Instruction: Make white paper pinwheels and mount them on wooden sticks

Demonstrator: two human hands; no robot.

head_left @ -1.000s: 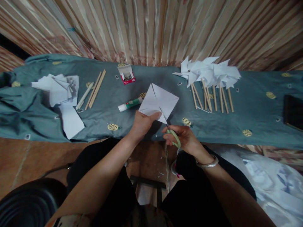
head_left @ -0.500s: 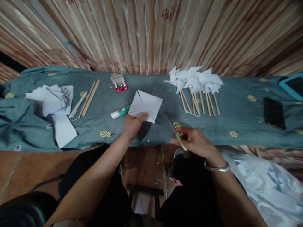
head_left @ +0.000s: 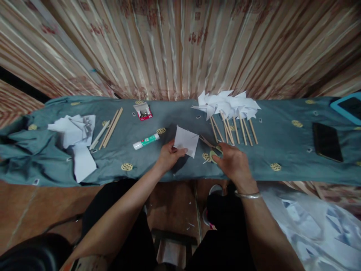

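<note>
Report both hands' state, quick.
Left hand: closed on the white paper square, pinched at its near edge.
Right hand: on the scissors lying on the cloth; grip cannot be told.

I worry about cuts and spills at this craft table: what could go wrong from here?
1. The scissors under the right hand lie with their blades pointing toward the paper and the left hand. Fingers that close could get nicked.
2. The open box of small metal bits sits on a loose, wrinkled cloth. A tug or bump might spill it.
</note>
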